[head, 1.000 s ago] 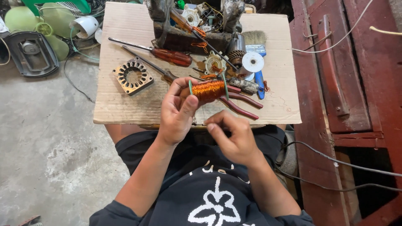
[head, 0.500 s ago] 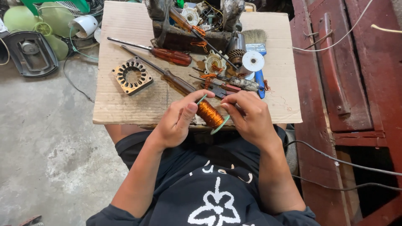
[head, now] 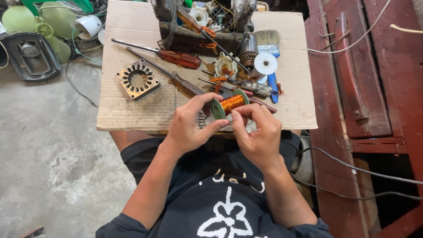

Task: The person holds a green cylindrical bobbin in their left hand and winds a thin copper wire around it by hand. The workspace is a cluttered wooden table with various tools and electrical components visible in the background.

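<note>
A green spool wound with copper wire [head: 228, 104] is held between both hands over the near edge of a cardboard sheet [head: 132, 110]. My left hand [head: 190, 127] grips the spool's left flange with thumb and fingers. Fingertips of my right hand [head: 257, 132] press on the spool's right side. A square metal stator core [head: 138, 79] lies on the cardboard to the left of my left hand. Two red-handled screwdrivers [head: 178, 57] lie just beyond the spool.
A white wire reel [head: 265, 64], a blue-handled brush [head: 269, 48] and motor parts crowd the cardboard's far side. Green fan blades [head: 31, 22] and a grey housing [head: 31, 56] lie on the concrete floor at left. Red wooden furniture [head: 370, 79] and cables stand at right.
Both hands have closed together on the copper spool and lifted it slightly toward the cardboard's near edge; the right hand came up from my lap to join the left.
</note>
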